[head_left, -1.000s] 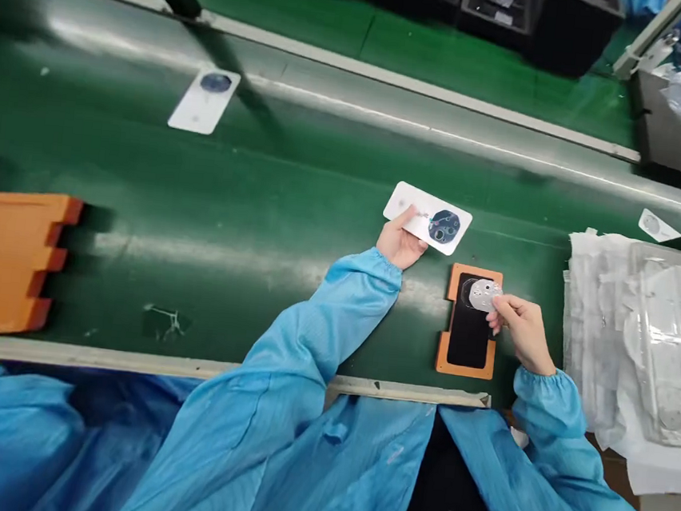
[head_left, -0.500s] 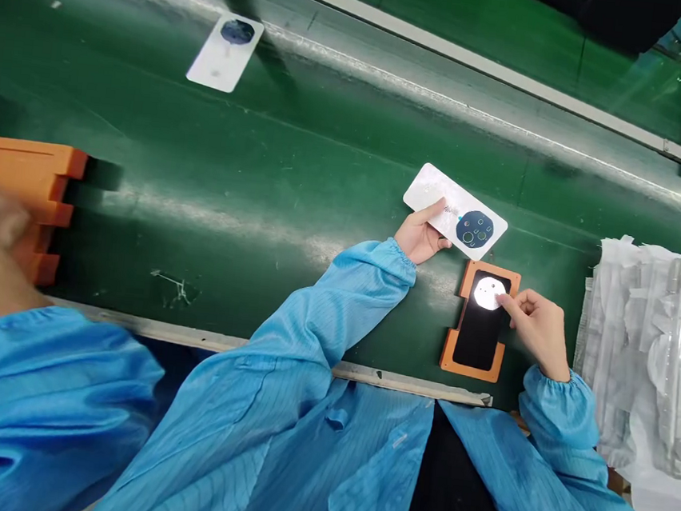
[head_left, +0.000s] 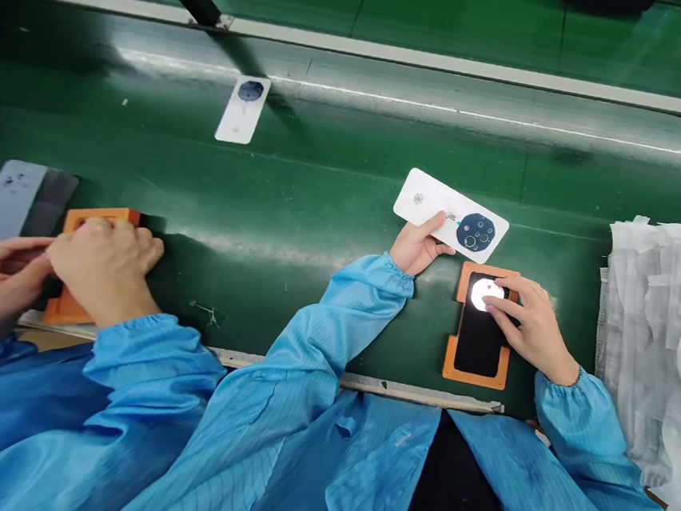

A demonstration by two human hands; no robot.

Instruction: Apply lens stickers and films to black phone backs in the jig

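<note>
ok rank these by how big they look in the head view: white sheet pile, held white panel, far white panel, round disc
1. White sheet pile
2. Held white panel
3. Far white panel
4. Round disc, partly covered

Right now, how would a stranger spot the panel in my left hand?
Find the green table, then your left hand near the picture's middle. The white panel there has a dark round patch. Unlike the similar panel lying farther left, this one is held.
</note>
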